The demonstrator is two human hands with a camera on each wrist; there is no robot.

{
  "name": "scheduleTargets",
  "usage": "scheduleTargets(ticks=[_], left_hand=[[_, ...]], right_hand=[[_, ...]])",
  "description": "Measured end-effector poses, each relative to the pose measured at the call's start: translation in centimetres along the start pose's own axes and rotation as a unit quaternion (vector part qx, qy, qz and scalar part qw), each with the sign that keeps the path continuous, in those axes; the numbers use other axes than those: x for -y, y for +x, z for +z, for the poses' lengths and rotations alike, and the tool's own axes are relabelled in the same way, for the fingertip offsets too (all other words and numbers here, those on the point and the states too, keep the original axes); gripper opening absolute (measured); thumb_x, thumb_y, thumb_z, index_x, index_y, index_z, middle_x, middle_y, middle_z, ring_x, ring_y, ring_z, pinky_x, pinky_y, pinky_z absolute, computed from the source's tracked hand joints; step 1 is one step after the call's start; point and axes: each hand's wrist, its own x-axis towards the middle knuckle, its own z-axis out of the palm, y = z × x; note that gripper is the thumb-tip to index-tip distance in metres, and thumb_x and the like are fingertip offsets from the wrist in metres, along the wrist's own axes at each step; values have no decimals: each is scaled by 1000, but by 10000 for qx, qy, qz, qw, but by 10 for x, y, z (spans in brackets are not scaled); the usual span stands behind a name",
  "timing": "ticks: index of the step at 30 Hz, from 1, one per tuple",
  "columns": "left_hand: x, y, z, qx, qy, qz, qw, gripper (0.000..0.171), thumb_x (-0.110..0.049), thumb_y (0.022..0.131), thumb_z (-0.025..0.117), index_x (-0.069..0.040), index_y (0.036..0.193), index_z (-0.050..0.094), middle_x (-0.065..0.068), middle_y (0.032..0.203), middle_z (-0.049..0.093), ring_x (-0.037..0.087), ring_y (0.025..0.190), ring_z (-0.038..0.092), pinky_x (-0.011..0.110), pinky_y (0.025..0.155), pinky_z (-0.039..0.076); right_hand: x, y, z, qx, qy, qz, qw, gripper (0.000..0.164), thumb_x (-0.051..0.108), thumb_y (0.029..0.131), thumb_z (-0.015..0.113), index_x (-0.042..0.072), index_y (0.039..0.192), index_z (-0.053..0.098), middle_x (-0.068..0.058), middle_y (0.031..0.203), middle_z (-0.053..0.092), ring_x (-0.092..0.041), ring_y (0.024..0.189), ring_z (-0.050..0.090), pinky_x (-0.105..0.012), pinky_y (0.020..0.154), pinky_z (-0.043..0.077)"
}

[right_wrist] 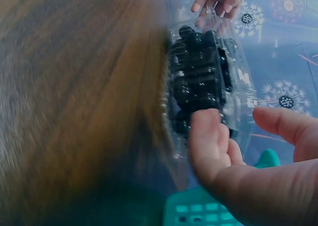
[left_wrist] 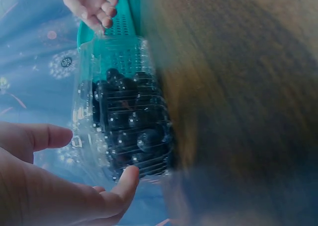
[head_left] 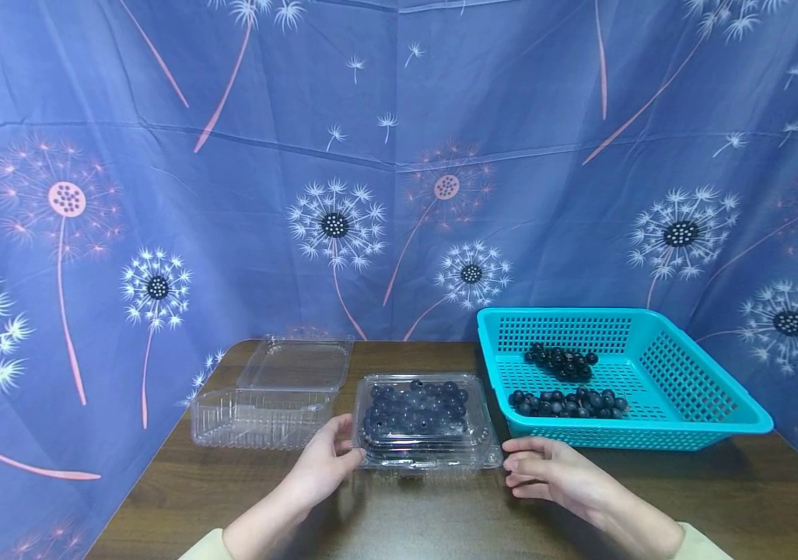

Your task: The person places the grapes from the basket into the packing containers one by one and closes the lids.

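Note:
A clear plastic clamshell box with its lid down stands on the table, full of dark grapes. At its left end is my left hand, thumb and fingers spread around the near corner; whether they touch the plastic I cannot tell. My right hand is beside the right end, its loosely bent fingers close to the box edge. From the right wrist view, the thumb and fingers stand well apart around that end of the box. Neither hand pinches anything.
A second clear clamshell box sits at the left with its lid folded back. On the right, a turquoise perforated basket holds two clusters of dark grapes. Behind the wooden table hangs a blue dandelion-patterned cloth.

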Motion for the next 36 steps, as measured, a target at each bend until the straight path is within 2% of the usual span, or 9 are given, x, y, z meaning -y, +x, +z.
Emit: scheduleTargets(ticks=[5,9,12,15,18,21,28,33,36], left_hand=[[-8,-3,3,-270,503,362,9977,62,-11,80,68,7,133,41,26,131,42,43,115,48,50,92,49],[-12,-5,4,-459,1033,736,9909,59,-12,78,70,1,131,47,26,136,38,45,121,43,56,97,43],[-14,-5,4,-545,1380,955,9843,57,-13,77,71,-3,129,50,24,138,38,45,125,40,61,100,37],[-16,-5,6,-559,1613,1171,9783,58,-14,76,73,-6,129,50,21,138,39,42,126,38,62,99,38],[-18,-5,9,-491,1910,1380,9706,61,-16,76,74,-9,131,48,18,139,39,39,126,37,60,97,41],[-20,-5,13,-324,2130,1554,9641,65,-18,76,75,-9,134,46,18,140,38,37,127,36,58,97,42],[-27,-4,23,9,2564,1804,9496,70,-25,76,75,-13,137,43,18,144,34,37,131,33,60,98,39],[-32,-3,30,-17,2855,2032,9366,69,-32,78,75,-15,137,45,17,142,38,36,132,32,62,101,32],[-35,-1,35,1,3095,2210,9249,68,-35,78,75,-16,137,45,15,142,39,36,132,32,60,103,33]], right_hand=[[10,-13,-1,-10,-836,24,9965,58,19,92,59,-13,133,33,-15,110,56,-26,98,58,-41,82,54],[21,-22,3,86,-1346,-129,9908,55,18,90,60,-10,132,36,-15,111,55,-26,99,57,-41,80,53],[30,-30,6,222,-1707,-345,9845,52,18,90,60,-7,131,40,-14,113,55,-25,99,58,-38,78,53],[38,-36,9,281,-2151,-716,9736,46,20,91,60,-2,129,45,-13,114,55,-19,97,59,-31,76,53],[45,-41,12,184,-2717,-1312,9532,40,19,90,62,4,125,50,-13,113,56,-12,92,60,-26,74,52],[53,-45,14,-141,-3325,-1801,9256,37,24,89,65,10,121,53,-10,112,56,-6,90,60,-24,72,53],[67,-48,16,-1174,-4421,-1922,8682,37,37,85,68,21,117,56,6,112,60,-6,91,59,-24,70,53],[65,-46,16,-1856,-4902,-2283,8205,36,30,81,74,25,114,59,11,112,61,-5,91,59,-28,70,53],[61,-43,15,-2171,-5146,-2659,7857,40,22,78,77,27,113,59,12,111,61,-9,93,59,-32,72,54]])
